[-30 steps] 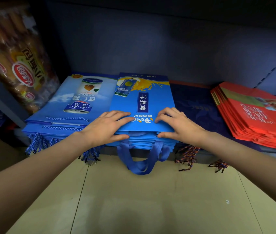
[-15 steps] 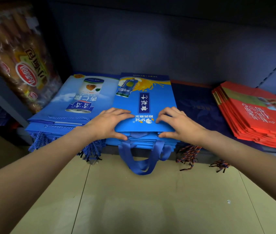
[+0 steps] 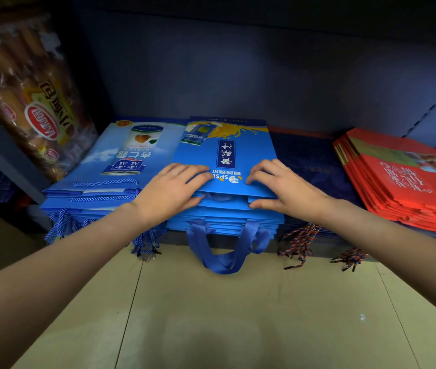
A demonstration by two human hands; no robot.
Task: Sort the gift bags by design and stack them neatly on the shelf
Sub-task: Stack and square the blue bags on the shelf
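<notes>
The top bright blue paper gift bag with the orange splash picture lies flat on the middle blue pile on the shelf. The left hand and the right hand both pinch its near edge, fingers on top and thumbs under. A light blue bag pile sits just beside it, and a red bag pile lies further right.
</notes>
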